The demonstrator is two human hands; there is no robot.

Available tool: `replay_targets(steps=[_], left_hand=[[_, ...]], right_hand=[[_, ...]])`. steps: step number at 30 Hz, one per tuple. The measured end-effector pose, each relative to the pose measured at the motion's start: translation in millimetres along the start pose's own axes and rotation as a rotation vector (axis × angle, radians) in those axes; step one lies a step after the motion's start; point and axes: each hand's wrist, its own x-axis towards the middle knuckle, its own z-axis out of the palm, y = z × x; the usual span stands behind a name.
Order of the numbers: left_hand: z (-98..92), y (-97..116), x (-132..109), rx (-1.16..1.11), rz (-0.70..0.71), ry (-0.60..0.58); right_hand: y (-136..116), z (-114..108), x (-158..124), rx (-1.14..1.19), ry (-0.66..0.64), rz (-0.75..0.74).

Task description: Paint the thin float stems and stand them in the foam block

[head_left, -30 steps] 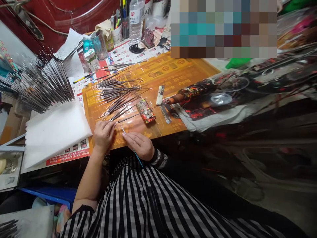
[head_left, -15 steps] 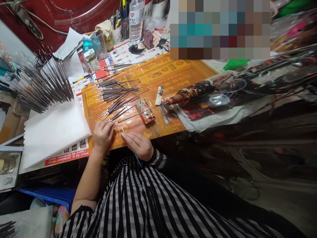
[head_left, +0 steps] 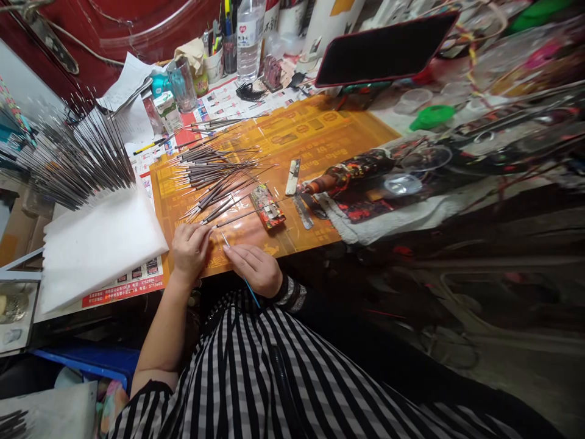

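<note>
My left hand [head_left: 191, 251] rests at the edge of an orange printed mat [head_left: 274, 143], its fingertips pinching the end of a long, thin dark rod [head_left: 253, 212]. My right hand [head_left: 253, 269] lies close beside it, shut on a slender rod with a blue lower end [head_left: 247, 281] and a pale upper tip. Beyond the hands, a loose pile of similar tapered rods [head_left: 214, 171] lies on the mat. A small paint-stained block [head_left: 267, 207] sits just right of the long rod, which passes close to it.
Several rods stand fanned out from a white foam sheet [head_left: 100, 244] at the left. A paint-stained cloth [head_left: 388, 189] lies right of the mat. Behind stand a water bottle [head_left: 250, 42], a glass tumbler [head_left: 181, 83] and a dark tablet [head_left: 386, 49].
Both hands keep nearly the same pose. The view has shifted slightly, and the mosaic patch at the upper right has gone, showing the dark tablet there.
</note>
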Motion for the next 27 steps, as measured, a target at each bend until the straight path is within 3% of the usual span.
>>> replay_targets(steps=[27], left_hand=[[1.2, -0.8, -1.1, 0.003, -0.038, -0.024]], right_hand=[[1.5, 3.6, -6.7, 0.035, 0.010, 0.028]])
